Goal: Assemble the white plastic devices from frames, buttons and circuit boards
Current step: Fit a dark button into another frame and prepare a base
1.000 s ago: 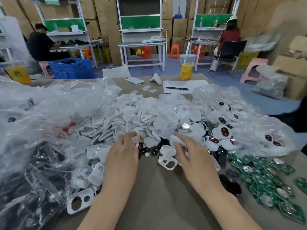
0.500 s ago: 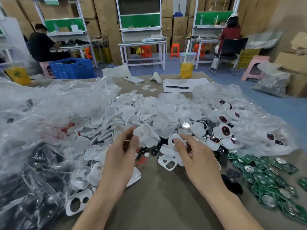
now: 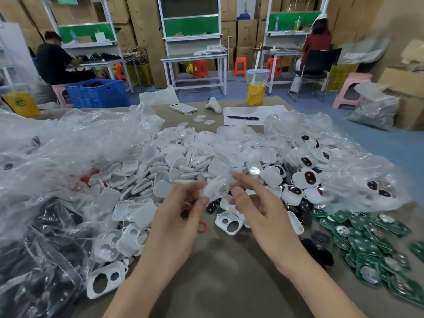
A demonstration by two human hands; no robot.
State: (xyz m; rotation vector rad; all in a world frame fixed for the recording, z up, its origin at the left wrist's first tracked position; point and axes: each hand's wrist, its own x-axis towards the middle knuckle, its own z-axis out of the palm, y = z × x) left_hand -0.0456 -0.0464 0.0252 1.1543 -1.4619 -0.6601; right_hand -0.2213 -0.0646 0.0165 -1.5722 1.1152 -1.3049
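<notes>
- Matte brown worktop (image 3: pixel 229 283), bare along its near edge; a white frame (image 3: pixel 106 280) with two round holes lies flat at the near left.
- Flat green circuit boards (image 3: pixel 367 244), each with a silver disc, are heaped at the right edge, beside glossy black buttons (image 3: pixel 321 251).
- Above the worktop's middle, the left hand (image 3: pixel 181 210) pinches a blurred white plastic piece (image 3: pixel 215 188) between thumb and fingertips.
- The right hand (image 3: pixel 259 210) curls its thumb and forefinger at the piece's other edge; motion blur hides whether it grips.
- Behind, a mound of smooth rounded white shells (image 3: pixel 183 161), flanked by crinkled clear bags (image 3: pixel 57 157).
- At the far edge: a phone (image 3: pixel 183 108), a pen (image 3: pixel 243 117) on paper, and a clear cup (image 3: pixel 256 88) of yellow drink.
</notes>
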